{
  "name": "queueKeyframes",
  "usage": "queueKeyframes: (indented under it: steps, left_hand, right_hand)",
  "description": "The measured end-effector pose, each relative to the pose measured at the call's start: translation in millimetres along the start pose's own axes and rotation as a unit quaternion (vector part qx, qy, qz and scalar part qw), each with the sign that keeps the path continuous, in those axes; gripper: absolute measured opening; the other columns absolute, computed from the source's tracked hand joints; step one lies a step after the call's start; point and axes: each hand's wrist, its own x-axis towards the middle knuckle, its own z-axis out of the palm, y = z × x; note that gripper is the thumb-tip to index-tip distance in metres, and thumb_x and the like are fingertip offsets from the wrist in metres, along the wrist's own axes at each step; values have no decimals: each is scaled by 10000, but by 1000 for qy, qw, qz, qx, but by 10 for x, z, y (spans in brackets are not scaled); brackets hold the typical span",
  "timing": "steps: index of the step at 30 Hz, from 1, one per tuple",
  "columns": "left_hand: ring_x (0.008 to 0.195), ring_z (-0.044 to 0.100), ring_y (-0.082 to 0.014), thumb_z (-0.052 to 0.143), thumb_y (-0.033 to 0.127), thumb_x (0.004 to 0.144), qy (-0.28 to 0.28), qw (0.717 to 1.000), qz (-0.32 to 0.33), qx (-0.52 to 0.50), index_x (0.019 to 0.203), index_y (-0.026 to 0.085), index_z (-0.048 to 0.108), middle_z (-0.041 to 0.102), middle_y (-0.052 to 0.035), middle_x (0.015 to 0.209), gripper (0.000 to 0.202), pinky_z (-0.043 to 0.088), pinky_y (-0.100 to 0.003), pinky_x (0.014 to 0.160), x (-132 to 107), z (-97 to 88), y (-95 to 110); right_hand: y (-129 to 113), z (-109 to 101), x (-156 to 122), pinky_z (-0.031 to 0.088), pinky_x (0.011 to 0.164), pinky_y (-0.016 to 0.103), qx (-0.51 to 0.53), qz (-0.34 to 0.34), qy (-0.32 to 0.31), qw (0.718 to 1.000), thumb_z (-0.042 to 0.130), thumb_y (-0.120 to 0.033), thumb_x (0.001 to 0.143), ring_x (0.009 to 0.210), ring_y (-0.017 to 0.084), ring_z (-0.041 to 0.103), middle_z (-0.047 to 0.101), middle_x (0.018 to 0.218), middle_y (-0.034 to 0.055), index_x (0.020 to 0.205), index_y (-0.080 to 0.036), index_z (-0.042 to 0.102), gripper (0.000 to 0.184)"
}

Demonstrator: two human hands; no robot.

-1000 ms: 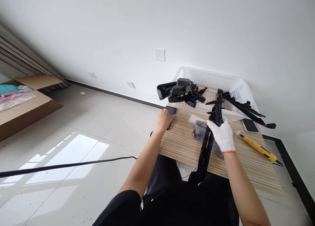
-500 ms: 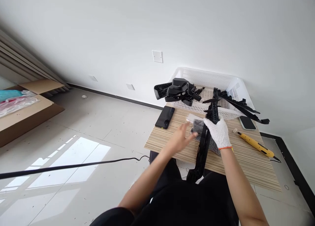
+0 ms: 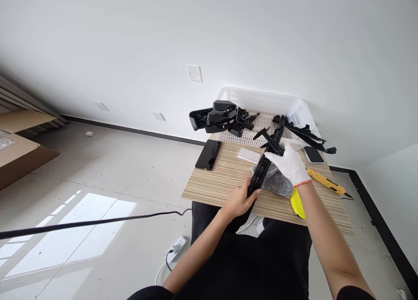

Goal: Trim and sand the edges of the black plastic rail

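The long black plastic strip (image 3: pixel 260 171) is slanting across the table (image 3: pixel 218 184) and grey cloth (image 3: pixel 278 183), its far end reaching over the basket (image 3: pixel 267 96). The left hand (image 3: pixel 241 201), spread above the table half a second ago, is now wrapping its fingers and thumb around the strip's near part, while the gloved right hand (image 3: pixel 289 164) is gripping the caliper (image 3: pixel 273 144), which is now tilting further left. The phone (image 3: pixel 208 155) is lying left of them, and a bright yellow object (image 3: pixel 297 203) is now showing plainly beside the right wrist.
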Motion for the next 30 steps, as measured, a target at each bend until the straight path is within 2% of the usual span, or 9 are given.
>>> queueKeyframes:
  steps: [4,7,10,15,17,19,23,27,30]
  left_hand:
    - [807,718,-236,442,483,1005,-14,1000,-9,-19,1288,194,419,737,-38,841,405,511,-322,741,-142,-76,-10]
    - [761,712,-215,424,497,1013,-27,998,-7,-49,1283,195,407,721,-25,807,406,520,-313,723,-257,-126,-36]
    - [709,707,-205,426,493,1015,-28,998,1,-50,1292,191,395,720,-15,775,411,520,-310,706,-353,-162,-92]
    - [695,723,-212,458,466,1007,-27,999,7,-21,1282,186,405,738,-17,744,396,520,-320,713,-472,-196,-221]
    - [680,723,-213,465,455,1004,-22,1000,9,-16,1285,183,412,737,-17,733,395,518,-322,705,-524,-209,-258]
    - [678,722,-214,480,446,997,-18,1000,19,-16,1271,181,429,738,-20,733,384,517,-320,696,-576,-220,-272]
    - [671,718,-209,511,439,981,-20,998,42,-32,1261,182,451,733,-19,726,384,518,-309,675,-648,-215,-253]
    - [613,697,-186,513,460,981,-20,995,50,-78,1267,178,440,706,-10,700,408,519,-294,635,-596,-152,-234]
    - [578,677,-172,506,492,980,-17,991,51,-126,1260,173,422,685,-8,705,433,524,-286,588,-465,-85,-221]
  right_hand:
    - [51,-125,-9,533,836,432,-12,-54,-18,998,618,-586,856,1030,340,705,752,1036,116,1117,-226,620,445]
    - [125,-173,-25,539,885,436,12,-112,25,993,597,-482,891,1046,310,707,741,1107,90,1194,-252,601,380]
    - [146,-218,-75,551,899,447,17,-147,72,986,619,-435,869,1034,309,713,722,1167,110,1263,-235,562,445]
    - [-88,-446,-348,575,760,477,-39,-115,163,979,594,-473,874,885,348,732,741,1115,110,1383,-244,479,570]
    - [-214,-608,-474,567,686,450,-76,-127,216,965,557,-441,889,754,323,727,753,1033,97,1389,-238,478,545]
    - [-307,-782,-553,556,680,418,-128,-170,250,945,532,-404,891,732,300,723,756,1004,98,1379,-223,500,522]
    - [-391,-1086,-525,515,620,389,-236,-169,255,922,612,-606,800,675,309,698,733,770,55,1469,-226,422,792]
    - [-457,-1314,-364,471,602,388,-290,-159,245,911,585,-778,736,685,322,683,729,792,92,1504,-241,395,956]
    - [-534,-1427,-222,425,597,359,-327,-160,256,895,552,-883,664,641,290,653,681,692,77,1346,-219,571,952]
